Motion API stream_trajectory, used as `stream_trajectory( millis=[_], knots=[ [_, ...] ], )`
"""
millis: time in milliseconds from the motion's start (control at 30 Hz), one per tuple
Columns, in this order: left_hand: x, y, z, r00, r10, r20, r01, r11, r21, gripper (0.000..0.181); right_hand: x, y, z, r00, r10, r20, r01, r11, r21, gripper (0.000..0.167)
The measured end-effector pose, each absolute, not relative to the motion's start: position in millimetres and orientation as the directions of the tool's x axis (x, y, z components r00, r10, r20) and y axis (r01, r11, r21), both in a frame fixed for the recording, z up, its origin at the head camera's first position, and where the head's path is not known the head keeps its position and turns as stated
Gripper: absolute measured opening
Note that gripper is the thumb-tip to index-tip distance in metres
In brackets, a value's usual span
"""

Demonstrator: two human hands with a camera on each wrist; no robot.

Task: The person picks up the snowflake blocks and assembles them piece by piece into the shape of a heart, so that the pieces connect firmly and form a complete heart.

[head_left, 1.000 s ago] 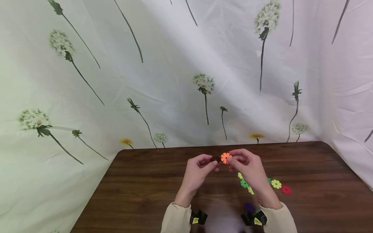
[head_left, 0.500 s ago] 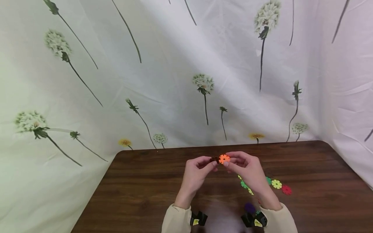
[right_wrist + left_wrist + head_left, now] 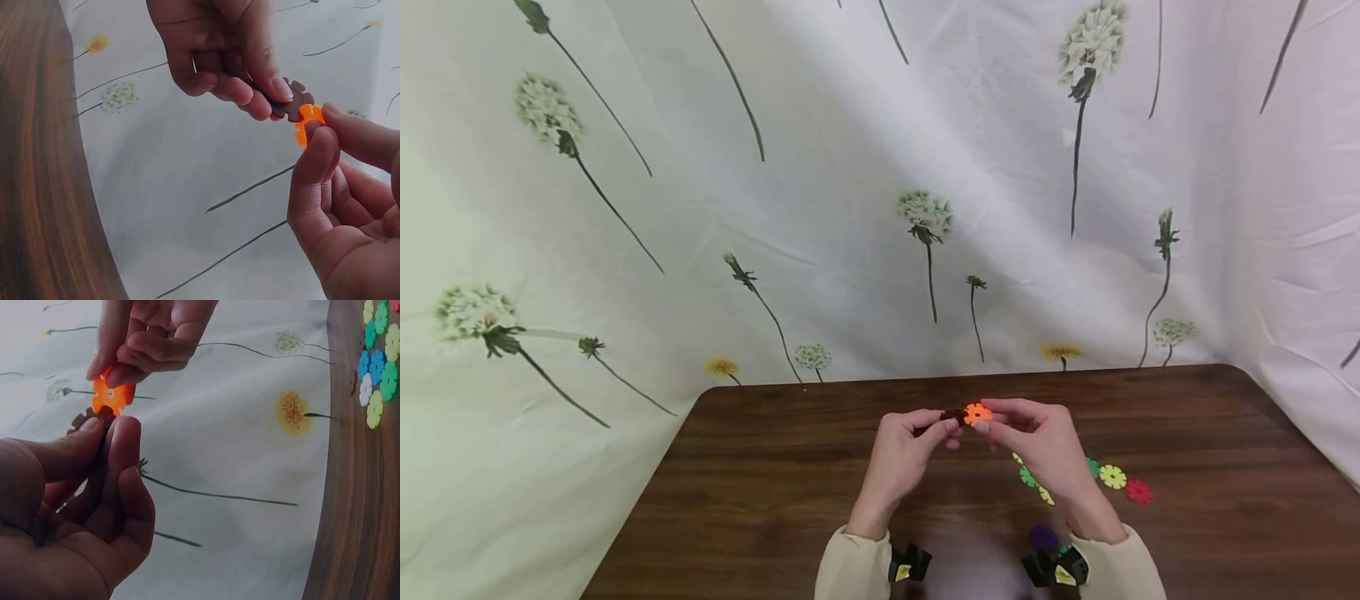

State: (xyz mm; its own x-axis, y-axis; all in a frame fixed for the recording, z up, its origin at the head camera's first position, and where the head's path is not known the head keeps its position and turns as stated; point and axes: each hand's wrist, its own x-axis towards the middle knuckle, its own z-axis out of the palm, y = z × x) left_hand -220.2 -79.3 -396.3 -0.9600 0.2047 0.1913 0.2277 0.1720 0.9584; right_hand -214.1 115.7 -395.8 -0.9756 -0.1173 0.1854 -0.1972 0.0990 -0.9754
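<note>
In the head view both hands meet above the table. My left hand [image 3: 904, 454] pinches a dark brown notched disc [image 3: 952, 415] between thumb and fingers. My right hand [image 3: 1041, 442] pinches an orange notched disc [image 3: 977, 415] by its right side. The two discs touch edge to edge. In the right wrist view the brown disc [image 3: 294, 101] and the orange disc [image 3: 309, 120] overlap at their rims, set at an angle to each other. Fingertips hide part of the orange disc [image 3: 107, 397] in the left wrist view, so how deeply the notches engage cannot be told.
Several loose discs lie on the brown wooden table [image 3: 760, 483] at the right: a red disc [image 3: 1139, 492], a yellow disc [image 3: 1112, 477], a purple disc [image 3: 1042, 537]. The right forearm covers some. Behind the table hangs a white cloth [image 3: 850, 275] with dandelion prints.
Both hands keep their pinch. The right hand has come slightly left and down with the orange disc, which now sits a little closer to the left hand.
</note>
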Motion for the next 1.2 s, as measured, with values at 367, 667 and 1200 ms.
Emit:
stream_trajectory(
  millis=[367, 667, 1200],
  knots=[
    [-214.4, -75.6, -397.6, -0.963, 0.186, 0.195, 0.232, 0.207, 0.95, 0.015, -213.7, 114.5, -397.1, -0.975, -0.132, 0.18, -0.195, 0.11, -0.975, 0.036],
    [-217.8, -78.4, -397.6, -0.956, 0.226, 0.186, 0.225, 0.162, 0.961, 0.016, -216.9, 117.9, -401.3, -0.975, -0.154, 0.164, -0.185, 0.138, -0.973, 0.035],
    [-223.1, -77.6, -402.1, -0.975, 0.156, 0.158, 0.145, -0.09, 0.985, 0.025, -220.0, 110.4, -404.5, -0.944, -0.233, 0.233, -0.266, 0.122, -0.956, 0.036]
  ],
)
